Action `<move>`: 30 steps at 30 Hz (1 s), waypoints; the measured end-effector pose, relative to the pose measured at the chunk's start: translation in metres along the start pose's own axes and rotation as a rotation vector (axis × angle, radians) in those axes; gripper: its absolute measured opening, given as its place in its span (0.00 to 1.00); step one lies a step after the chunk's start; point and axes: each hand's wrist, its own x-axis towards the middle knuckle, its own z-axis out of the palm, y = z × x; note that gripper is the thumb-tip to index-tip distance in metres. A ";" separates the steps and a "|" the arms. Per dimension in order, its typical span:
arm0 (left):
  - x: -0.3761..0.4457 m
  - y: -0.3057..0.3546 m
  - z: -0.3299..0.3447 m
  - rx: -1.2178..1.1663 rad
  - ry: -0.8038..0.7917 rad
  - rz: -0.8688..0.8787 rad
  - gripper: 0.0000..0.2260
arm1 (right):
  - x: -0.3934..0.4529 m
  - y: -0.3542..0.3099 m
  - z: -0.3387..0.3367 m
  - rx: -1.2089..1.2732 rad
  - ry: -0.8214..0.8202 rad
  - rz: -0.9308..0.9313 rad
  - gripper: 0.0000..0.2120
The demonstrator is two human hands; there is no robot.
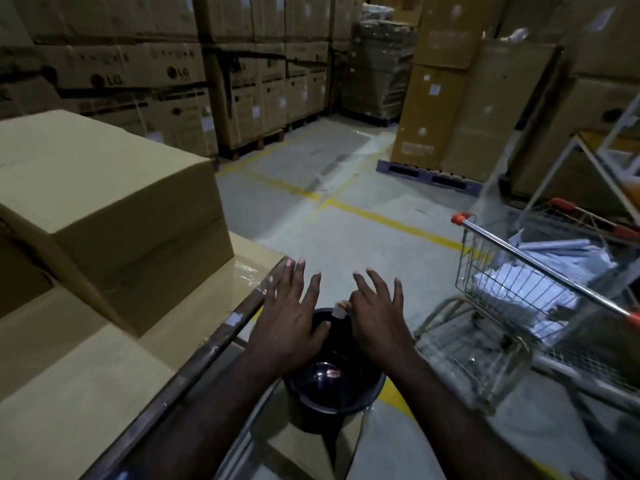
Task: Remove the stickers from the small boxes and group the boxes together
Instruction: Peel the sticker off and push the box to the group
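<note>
Risk first: the sticker scrap [337, 311] is clinging at your right hand's [377, 315] thumb side, and adhesive like that tends to stay stuck to skin. If you are shaking it loose, it may be drifting past the black bucket [334, 386] and landing on the floor, or riding back with you onto the next box. A hard flick could also be knocking the bucket, which is sitting close to your knees at 6 o'clock.

Hands: both are hovering above the bucket's far rim, fingers spread and straight. Your left hand [294, 317] is holding nothing. Whether your right thumb is pinching the scrap or it is merely stuck there, I cannot tell; the thumb tip is hidden.

Position: the scrap is sitting between the two hands, touching the right one, directly over the bucket opening. One small orange-tinted piece is lying inside the bucket already.

No small boxes are showing near your hands. Large cartons [104, 202] are stacked at 9 to 10 o'clock; a wire trolley [540, 282] holding white packets is standing at 3 o'clock.
</note>
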 end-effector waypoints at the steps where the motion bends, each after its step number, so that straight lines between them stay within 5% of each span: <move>1: 0.002 0.000 0.008 0.014 -0.012 0.006 0.35 | -0.004 0.003 0.008 -0.010 -0.026 -0.002 0.07; 16: 0.015 -0.023 0.080 -0.033 -0.223 0.033 0.34 | -0.016 0.010 0.075 -0.031 -0.562 0.072 0.19; 30: 0.028 -0.033 0.095 -0.017 -0.313 0.046 0.33 | -0.020 0.010 0.088 0.100 -0.568 0.182 0.19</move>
